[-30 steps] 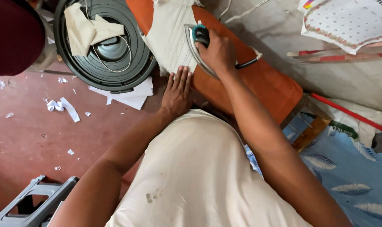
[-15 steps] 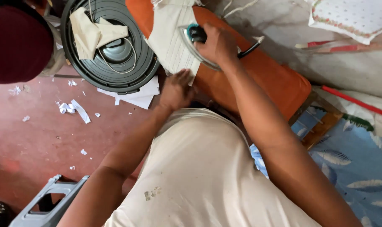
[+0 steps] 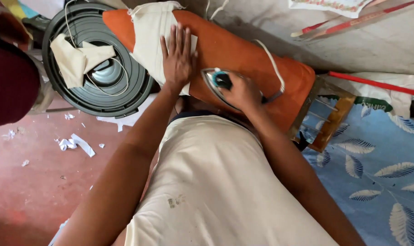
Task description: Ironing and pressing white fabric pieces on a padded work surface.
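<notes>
We stand over the orange ironing board [image 3: 243, 54], which runs slantwise before us with the blue leaf-print sheet [image 3: 380, 168] to its right and the grey ribbed bin lid [image 3: 84, 98] to its left. The cream cloth [image 3: 152, 41] lies across the board's far end. Our left hand [image 3: 177, 57] presses flat on it, fingers spread, holding nothing. Our right hand [image 3: 243, 93] is clamped on the iron [image 3: 218, 82], just beside the cloth. We judge it best to keep the cloth taut and fingers away from the iron's tip. A white printed sheet [image 3: 339, 5] lies at the top edge
</notes>
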